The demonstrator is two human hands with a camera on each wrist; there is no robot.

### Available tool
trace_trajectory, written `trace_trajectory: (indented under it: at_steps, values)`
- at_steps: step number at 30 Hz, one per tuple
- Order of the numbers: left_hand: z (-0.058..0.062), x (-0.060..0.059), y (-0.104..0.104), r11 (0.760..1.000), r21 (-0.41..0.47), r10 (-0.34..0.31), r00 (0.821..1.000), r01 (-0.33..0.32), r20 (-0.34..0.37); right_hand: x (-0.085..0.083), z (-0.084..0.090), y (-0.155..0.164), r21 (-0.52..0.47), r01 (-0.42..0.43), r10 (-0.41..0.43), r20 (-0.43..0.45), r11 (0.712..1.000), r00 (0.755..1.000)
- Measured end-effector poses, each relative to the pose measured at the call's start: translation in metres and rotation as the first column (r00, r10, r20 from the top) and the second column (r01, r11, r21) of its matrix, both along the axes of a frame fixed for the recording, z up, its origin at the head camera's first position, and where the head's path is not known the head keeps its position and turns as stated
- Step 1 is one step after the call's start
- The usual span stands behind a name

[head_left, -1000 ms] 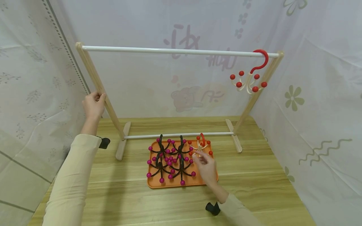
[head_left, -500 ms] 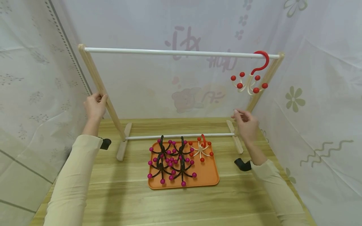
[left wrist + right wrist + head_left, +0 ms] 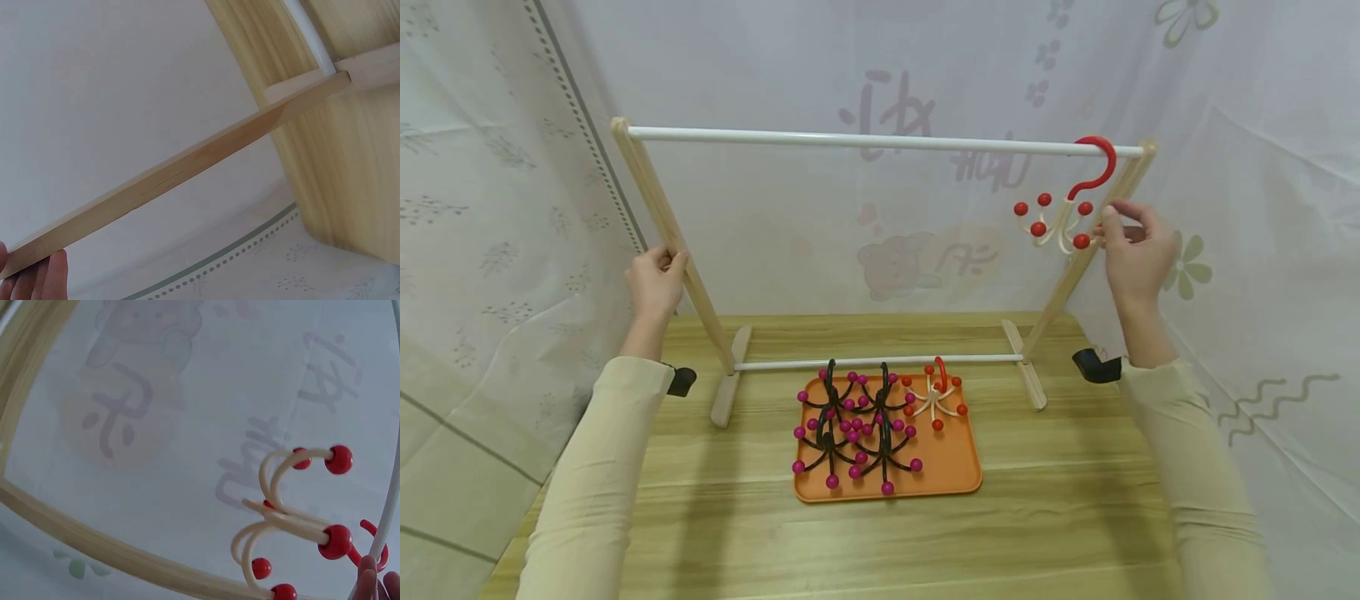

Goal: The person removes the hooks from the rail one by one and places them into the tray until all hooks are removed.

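Right hand point(image 3: 1135, 250) pinches a ball tip of the light, springy red multi-arm hook hanger point(image 3: 1063, 215); grab its stem.

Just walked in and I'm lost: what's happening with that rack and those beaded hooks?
A person's left hand grips the wooden rack's left post. Their right hand touches the red-beaded hook hanging on the white top rail. One more red one and several black ones lie on the orange tray.

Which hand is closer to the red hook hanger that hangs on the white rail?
Right. The right hand is beside the red hook hanger, its fingers at one red ball. The left hand grips the rack's opposite wooden leg, far away.
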State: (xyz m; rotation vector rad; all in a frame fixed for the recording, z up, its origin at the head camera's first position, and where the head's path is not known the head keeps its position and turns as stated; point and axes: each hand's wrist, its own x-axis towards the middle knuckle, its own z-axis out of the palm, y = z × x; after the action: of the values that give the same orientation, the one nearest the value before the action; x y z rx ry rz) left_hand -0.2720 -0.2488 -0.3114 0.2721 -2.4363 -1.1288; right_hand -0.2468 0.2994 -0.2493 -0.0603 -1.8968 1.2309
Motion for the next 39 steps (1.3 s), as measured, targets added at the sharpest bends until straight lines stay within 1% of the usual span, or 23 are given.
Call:
trace_trajectory:
  at_steps: [3, 6, 9, 11, 17, 21, 24, 29, 32, 33, 35, 37, 39]
  values:
    - [0.0, 0.0, 0.0, 1.0, -0.002, 0.002, 1.0, -0.002, -0.002, -0.004, 0.012, 0.003, 0.026, -0.014, 0.013, 0.062, 1.0, 0.998]
    - [0.0, 0.0, 0.0, 1.0, -0.001, -0.002, 1.0, 0.002, -0.005, -0.008, 0.021, 0.004, 0.022, -0.061, 0.057, 0.137, 0.998, 0.989]
    - [0.001, 0.001, 0.001, 1.0, 0.002, -0.004, 1.0, 0.004, -0.007, -0.012, 0.027, 0.003, -0.026, -0.125, 0.127, 0.205, 0.992, 0.97]
    - [0.001, 0.001, 0.001, 1.0, 0.001, -0.001, 1.0, 0.001, -0.007, -0.015, 0.031, 0.003, -0.052, -0.147, 0.155, 0.232, 0.988, 0.96]
    - [0.001, 0.001, 0.001, 1.0, 0.001, -0.004, 1.0, 0.004, -0.007, -0.024, 0.039, 0.002, -0.126, -0.15, 0.181, 0.299, 0.981, 0.937]
    - [0.0, 0.001, 0.001, 1.0, 0.002, -0.004, 1.0, 0.004, -0.001, -0.029, 0.043, 0.0, -0.143, -0.15, 0.19, 0.33, 0.978, 0.925]
    - [0.0, 0.001, 0.001, 1.0, 0.003, -0.003, 1.0, 0.003, 0.005, -0.03, 0.045, -0.002, -0.142, -0.142, 0.183, 0.341, 0.98, 0.922]
    - [0.001, 0.001, 0.0, 1.0, 0.005, -0.006, 1.0, 0.006, 0.011, -0.032, 0.046, -0.004, -0.173, -0.13, 0.18, 0.323, 0.976, 0.929]
    - [0.0, 0.001, 0.001, 1.0, 0.001, -0.004, 1.0, 0.004, 0.012, -0.033, 0.046, -0.003, -0.238, -0.149, 0.213, 0.275, 0.96, 0.938]
    - [0.0, 0.001, 0.001, 1.0, 0.0, -0.004, 1.0, 0.004, 0.011, -0.033, 0.046, -0.003, -0.273, -0.161, 0.231, 0.246, 0.948, 0.941]
    - [0.0, 0.001, 0.001, 1.0, -0.002, -0.003, 1.0, 0.003, 0.008, -0.032, 0.048, -0.003, -0.35, -0.206, 0.277, 0.164, 0.914, 0.947]
    - [0.0, 0.001, 0.001, 1.0, -0.006, 0.0, 1.0, 0.0, 0.005, -0.03, 0.05, -0.004, -0.397, -0.247, 0.307, 0.093, 0.884, 0.947]
    - [0.001, 0.001, 0.001, 1.0, -0.004, 0.0, 1.0, 0.0, 0.0, -0.027, 0.052, -0.005, -0.429, -0.298, 0.339, 0.019, 0.853, 0.941]
